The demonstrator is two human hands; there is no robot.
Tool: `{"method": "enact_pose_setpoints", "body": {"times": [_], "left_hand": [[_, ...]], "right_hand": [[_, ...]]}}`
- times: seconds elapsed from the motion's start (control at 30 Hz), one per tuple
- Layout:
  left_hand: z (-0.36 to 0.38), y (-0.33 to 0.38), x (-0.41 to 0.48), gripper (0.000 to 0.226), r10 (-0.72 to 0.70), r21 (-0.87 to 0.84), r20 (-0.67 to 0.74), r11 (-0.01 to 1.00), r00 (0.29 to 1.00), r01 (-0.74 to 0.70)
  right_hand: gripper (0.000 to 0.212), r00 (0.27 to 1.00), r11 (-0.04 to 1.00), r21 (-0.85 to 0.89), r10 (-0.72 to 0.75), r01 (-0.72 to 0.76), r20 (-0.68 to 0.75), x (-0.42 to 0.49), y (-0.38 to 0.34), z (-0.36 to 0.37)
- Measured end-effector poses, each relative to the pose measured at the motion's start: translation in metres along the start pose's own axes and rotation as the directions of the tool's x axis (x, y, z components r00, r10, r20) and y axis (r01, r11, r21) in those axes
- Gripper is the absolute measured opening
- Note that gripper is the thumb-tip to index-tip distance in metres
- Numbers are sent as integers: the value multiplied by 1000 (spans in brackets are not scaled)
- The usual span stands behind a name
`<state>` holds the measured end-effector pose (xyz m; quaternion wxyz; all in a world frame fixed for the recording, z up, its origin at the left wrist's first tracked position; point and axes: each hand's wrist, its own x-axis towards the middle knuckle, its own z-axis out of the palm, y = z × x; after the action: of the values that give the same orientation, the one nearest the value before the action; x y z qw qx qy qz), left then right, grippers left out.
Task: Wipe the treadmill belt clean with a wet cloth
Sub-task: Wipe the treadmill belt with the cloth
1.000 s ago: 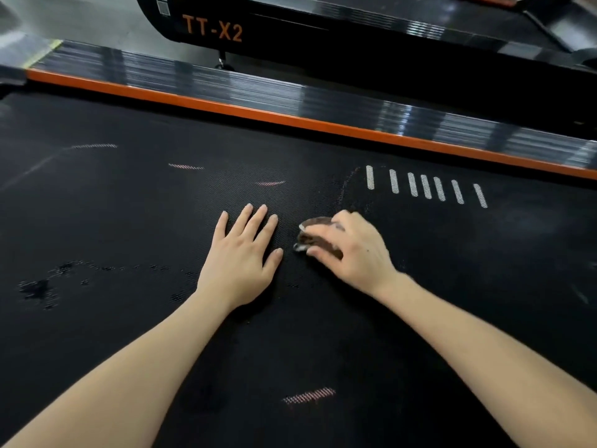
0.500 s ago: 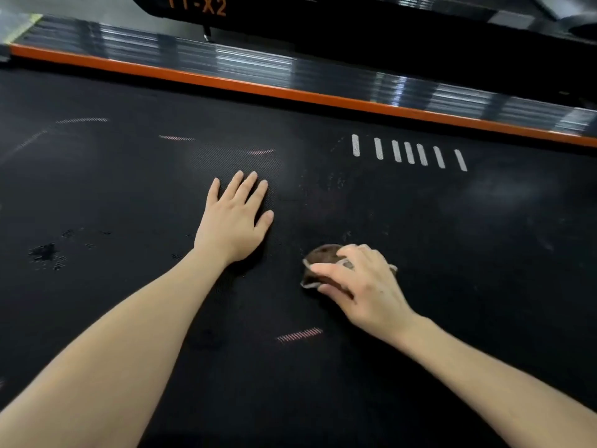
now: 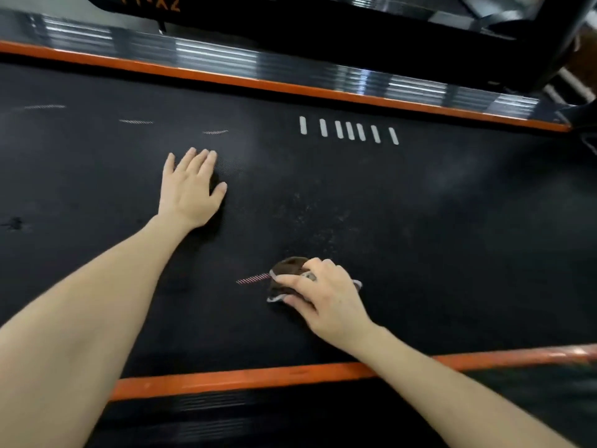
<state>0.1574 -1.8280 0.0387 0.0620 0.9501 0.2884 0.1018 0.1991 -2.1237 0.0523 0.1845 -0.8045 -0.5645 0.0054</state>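
1. The right hand [image 3: 326, 295] lies on the treadmill belt [image 3: 452, 237]. Its fingers are curled over a bunched dark brown cloth [image 3: 289, 270] with pale edging, and the thumb pinches it from the near side.
2. The cloth is pressed against the belt under that hand. Most of it pokes out ahead of the fingertips, and a pale corner shows past the knuckles on the hand's right.
3. The left hand [image 3: 189, 189] rests palm down on the belt, fingers straight and close together, thumb out to the side, holding nothing. It sits well apart from the right hand, farther from the person and off to the left.
4. A short pink dashed mark [image 3: 253, 279] lies just left of the cloth, its right end meeting the cloth's edge.
5. Beyond the right hand's fingertips is a patch of pale speckles [image 3: 310, 218]. It may be dust or droplets; the view is too soft to say.
6. Farther out beyond the speckles is a row of seven white bars [image 3: 349, 130], near the far orange strip [image 3: 290, 87] that edges the belt.
7. The near orange strip [image 3: 258, 378] runs behind both wrists and passes under the forearms.
8. Far to the left of the left hand is a small dark blot [image 3: 14, 223] on the belt.
9. Beyond the far strip stands another black machine with orange lettering [image 3: 151, 3], cut off at the top.
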Motion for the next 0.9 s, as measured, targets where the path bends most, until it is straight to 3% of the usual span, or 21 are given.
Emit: {"method": "enact_pose_setpoints", "body": {"times": [0.07, 0.1, 0.17, 0.23, 0.3, 0.4, 0.5, 0.53, 0.6, 0.67, 0.73, 0.8, 0.9], "left_hand": [[-9, 6, -17, 54, 23, -50, -43, 998, 999, -26], [-13, 7, -29, 52, 61, -56, -53, 996, 997, -64], [-19, 4, -58, 50, 140, -38, -42, 989, 989, -141], [-24, -2, -84, 59, 181, -22, -9, 983, 983, -181], [-27, -12, -101, 65, 173, -2, 24, 985, 985, -173], [-23, -22, -113, 69, 135, 25, 73, 990, 988, -137], [-16, -28, -118, 72, 107, 35, 102, 993, 989, -112], [-14, -29, -119, 72, 103, 32, 107, 994, 989, -107], [-10, -31, -119, 70, 100, 23, 111, 994, 989, -103], [-9, -31, -119, 69, 101, 17, 103, 995, 990, -103], [-9, -30, -118, 66, 103, 16, 98, 994, 990, -105], [-8, -29, -119, 60, 102, 17, 100, 994, 990, -105], [-9, -29, -120, 52, 94, 7, 108, 995, 990, -95]], "right_hand": [[36, 998, 995, -87, 48, -51, -36, -10, 27, -11], [35, 986, 982, -115, 143, -152, -86, -14, 42, -17], [33, 904, 908, -92, 391, -409, -172, -21, 58, -24], [32, 836, 843, -73, 512, -533, -194, -24, 43, -17], [35, 877, 884, -53, 453, -465, -159, -21, 6, -5], [43, 983, 983, 25, 183, -184, 11, -18, -43, 8], [39, 994, 999, -29, -33, 36, 102, -15, -34, -2], [37, 996, 995, -90, -36, 44, 87, -14, -17, -8], [34, 991, 972, -195, 129, -132, -27, -12, 26, -20], [32, 908, 887, -192, 409, -420, -96, -9, 58, -27], [35, 801, 777, -194, 582, -599, -142, 2, 55, -23], [35, 799, 776, -189, 575, -601, -177, 15, 24, -11], [34, 950, 940, -140, 302, -310, -76, 24, -39, 18]]}}
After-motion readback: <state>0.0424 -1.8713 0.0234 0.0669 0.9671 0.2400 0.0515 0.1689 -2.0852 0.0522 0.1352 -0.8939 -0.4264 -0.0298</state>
